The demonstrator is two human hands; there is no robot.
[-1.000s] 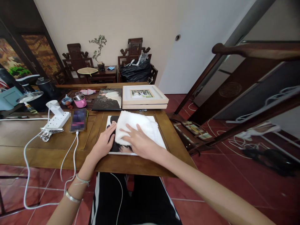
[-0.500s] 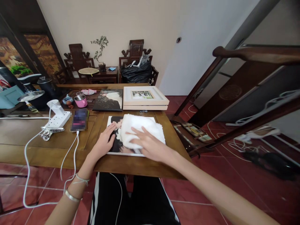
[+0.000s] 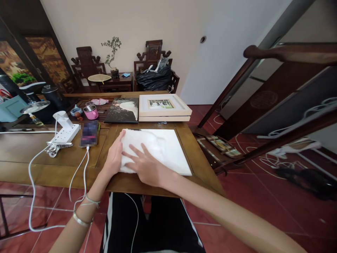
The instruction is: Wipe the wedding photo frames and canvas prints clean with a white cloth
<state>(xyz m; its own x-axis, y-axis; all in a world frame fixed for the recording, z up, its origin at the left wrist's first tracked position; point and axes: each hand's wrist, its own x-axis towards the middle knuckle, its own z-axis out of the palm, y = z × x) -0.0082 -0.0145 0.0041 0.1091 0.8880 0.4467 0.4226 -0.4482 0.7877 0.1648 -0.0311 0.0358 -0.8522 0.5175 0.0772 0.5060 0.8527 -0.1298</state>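
A white cloth (image 3: 155, 140) lies over the left part of a photo panel (image 3: 177, 149) on the wooden table. The panel's right part shows white, and most of the picture is hidden under the cloth. My right hand (image 3: 146, 165) rests flat on the cloth, its fingers spread and pressing it down. Along the panel's left edge stands my left hand (image 3: 115, 156), fingers stretched out, touching the edge of the cloth and panel.
Behind the panel are a dark photo board (image 3: 122, 110) and pale stacked frames (image 3: 164, 107). To the left lie a phone (image 3: 88, 133) on a cable, a white power strip (image 3: 67, 133) and a pink mug (image 3: 91, 112). The wooden table (image 3: 207, 168) ends close on the right.
My right hand has slid the cloth left across the panel, covering the picture that showed there and baring the right part. My left hand has turned more edge-on at the panel's left side.
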